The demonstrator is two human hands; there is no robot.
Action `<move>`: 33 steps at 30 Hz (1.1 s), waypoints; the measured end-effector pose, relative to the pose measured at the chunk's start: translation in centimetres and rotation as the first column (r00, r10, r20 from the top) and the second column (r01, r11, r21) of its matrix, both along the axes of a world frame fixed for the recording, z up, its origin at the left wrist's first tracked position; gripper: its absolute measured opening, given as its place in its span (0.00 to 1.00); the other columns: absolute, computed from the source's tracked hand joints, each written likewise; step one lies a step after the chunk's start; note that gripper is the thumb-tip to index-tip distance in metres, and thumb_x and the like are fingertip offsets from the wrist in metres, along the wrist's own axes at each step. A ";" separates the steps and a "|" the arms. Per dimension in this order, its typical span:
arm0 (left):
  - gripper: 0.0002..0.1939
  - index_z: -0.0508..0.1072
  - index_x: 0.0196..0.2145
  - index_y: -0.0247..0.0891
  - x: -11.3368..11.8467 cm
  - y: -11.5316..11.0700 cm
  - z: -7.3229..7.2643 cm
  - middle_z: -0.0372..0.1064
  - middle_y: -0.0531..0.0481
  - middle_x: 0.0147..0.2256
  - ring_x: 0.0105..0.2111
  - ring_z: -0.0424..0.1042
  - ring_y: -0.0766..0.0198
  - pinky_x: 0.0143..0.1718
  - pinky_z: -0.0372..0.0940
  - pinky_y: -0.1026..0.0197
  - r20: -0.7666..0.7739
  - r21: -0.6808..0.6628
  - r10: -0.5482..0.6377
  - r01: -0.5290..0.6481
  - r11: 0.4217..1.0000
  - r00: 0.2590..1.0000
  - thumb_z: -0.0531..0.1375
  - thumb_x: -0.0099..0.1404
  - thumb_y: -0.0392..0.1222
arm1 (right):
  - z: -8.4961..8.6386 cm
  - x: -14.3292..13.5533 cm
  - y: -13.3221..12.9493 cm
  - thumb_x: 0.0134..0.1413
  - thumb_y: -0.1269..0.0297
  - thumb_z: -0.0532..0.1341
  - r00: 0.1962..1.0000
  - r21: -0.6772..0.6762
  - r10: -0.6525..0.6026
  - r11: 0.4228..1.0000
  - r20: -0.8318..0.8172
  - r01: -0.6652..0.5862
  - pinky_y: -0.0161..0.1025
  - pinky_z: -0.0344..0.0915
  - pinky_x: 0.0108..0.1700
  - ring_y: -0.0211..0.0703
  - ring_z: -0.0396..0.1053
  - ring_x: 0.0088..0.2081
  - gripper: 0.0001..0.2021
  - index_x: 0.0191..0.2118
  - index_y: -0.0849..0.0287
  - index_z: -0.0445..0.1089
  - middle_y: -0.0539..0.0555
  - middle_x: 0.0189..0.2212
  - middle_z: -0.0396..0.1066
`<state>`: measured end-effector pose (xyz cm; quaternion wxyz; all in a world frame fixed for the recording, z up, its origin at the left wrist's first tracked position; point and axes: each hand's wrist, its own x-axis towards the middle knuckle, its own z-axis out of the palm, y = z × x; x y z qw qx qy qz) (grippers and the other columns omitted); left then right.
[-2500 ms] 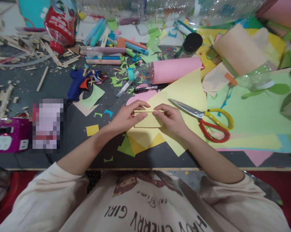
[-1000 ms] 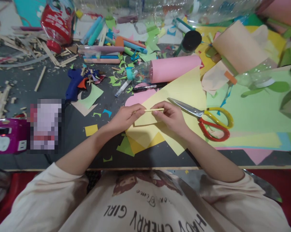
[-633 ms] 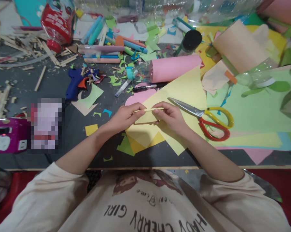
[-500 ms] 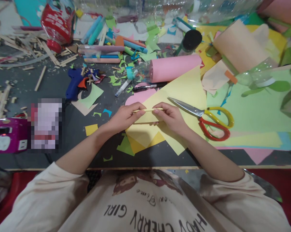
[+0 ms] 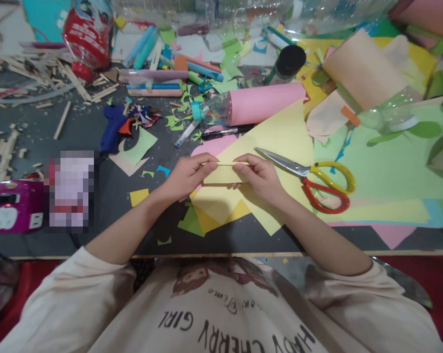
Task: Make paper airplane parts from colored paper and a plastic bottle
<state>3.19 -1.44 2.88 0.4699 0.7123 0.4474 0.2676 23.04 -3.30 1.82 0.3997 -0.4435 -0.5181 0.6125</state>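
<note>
A small piece of pale yellow paper (image 5: pixel 224 175) is stretched between both hands, its upper edge folded or rolled into a narrow strip. My left hand (image 5: pixel 192 175) pinches the left end between thumb and fingers. At the right end, my right hand (image 5: pixel 258 175) grips it the same way, with some fingertips underneath. Larger yellow paper sheets (image 5: pixel 285 130) lie beneath the hands. Just right of my right hand rest open scissors (image 5: pixel 305 176) with one yellow and one red handle.
A plastic bottle wrapped in pink paper (image 5: pixel 267 104) lies beyond the hands, near a black pen (image 5: pixel 226 132). Left are a blue glue gun (image 5: pixel 113 127) and a purple box (image 5: pixel 17 206). Markers (image 5: pixel 155 74), paper scraps and wooden sticks cover the back; green paper (image 5: pixel 390 166) lies right.
Both hands have moved slightly away from my body with the paper. My left fingers have shifted a little on the rolled edge. The scissors and bottle stay put.
</note>
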 end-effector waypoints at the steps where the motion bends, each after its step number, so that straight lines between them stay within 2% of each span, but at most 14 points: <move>1: 0.18 0.72 0.31 0.36 0.0 0.0 0.0 0.63 0.56 0.19 0.19 0.62 0.70 0.22 0.54 0.68 -0.010 0.017 0.003 -0.002 1.000 1.000 0.52 0.67 0.53 | 0.0 0.0 0.0 0.50 0.42 0.64 1.000 -0.009 0.003 1.000 -0.006 -0.003 0.31 0.69 0.24 0.32 0.70 0.21 0.21 0.32 0.57 0.70 0.45 0.23 0.68; 6: 0.18 0.73 0.32 0.36 0.1 0.1 0.1 0.67 0.54 0.22 0.20 0.63 0.70 0.24 0.55 0.68 -0.039 0.063 0.013 -0.010 0.998 0.999 0.53 0.66 0.52 | 0.1 0.0 0.1 0.51 0.43 0.64 0.999 -0.037 0.012 0.999 -0.042 -0.014 0.30 0.69 0.24 0.32 0.71 0.21 0.20 0.33 0.57 0.69 0.45 0.23 0.68; 17: 0.21 0.75 0.33 0.36 -0.1 0.2 0.0 0.71 0.52 0.25 0.21 0.64 0.69 0.24 0.57 0.67 -0.036 0.028 0.000 0.001 1.000 0.999 0.53 0.66 0.55 | 0.8 0.1 0.1 0.50 0.41 0.64 1.000 -0.036 0.019 0.999 -0.003 -0.019 0.32 0.66 0.19 0.34 0.69 0.19 0.22 0.26 0.58 0.67 0.45 0.20 0.65; 23: 0.22 0.75 0.34 0.36 -0.1 0.1 0.0 0.72 0.51 0.26 0.20 0.65 0.70 0.24 0.58 0.67 -0.013 -0.015 0.003 -0.003 1.000 1.000 0.54 0.66 0.57 | 0.9 0.2 0.2 0.49 0.41 0.64 1.000 -0.045 0.013 0.999 -0.002 -0.013 0.32 0.65 0.20 0.34 0.69 0.18 0.23 0.26 0.58 0.67 0.45 0.19 0.64; 28: 0.27 0.75 0.35 0.35 0.0 0.1 0.1 0.73 0.48 0.31 0.20 0.64 0.70 0.22 0.60 0.66 0.078 -0.125 0.035 -0.025 0.992 0.996 0.58 0.60 0.65 | 0.7 0.2 0.1 0.50 0.41 0.63 0.999 -0.028 0.001 1.000 0.040 0.000 0.31 0.65 0.20 0.34 0.69 0.19 0.22 0.28 0.58 0.67 0.46 0.20 0.66; 30: 0.30 0.75 0.34 0.35 -0.1 0.1 0.1 0.73 0.47 0.30 0.22 0.66 0.69 0.23 0.62 0.66 0.143 -0.177 0.037 -0.011 0.984 0.989 0.56 0.60 0.69 | 0.7 0.3 0.1 0.51 0.41 0.63 0.999 -0.018 -0.005 1.000 0.036 0.005 0.32 0.66 0.21 0.33 0.68 0.19 0.22 0.28 0.58 0.67 0.46 0.20 0.66; 33: 0.31 0.75 0.32 0.35 -0.2 0.2 -0.1 0.73 0.46 0.30 0.25 0.70 0.66 0.26 0.65 0.66 0.203 -0.226 0.029 0.018 0.974 0.979 0.54 0.62 0.69 | 0.6 0.3 0.1 0.51 0.41 0.63 1.000 -0.023 -0.006 1.000 0.028 0.007 0.33 0.67 0.21 0.34 0.68 0.19 0.22 0.29 0.58 0.68 0.46 0.20 0.67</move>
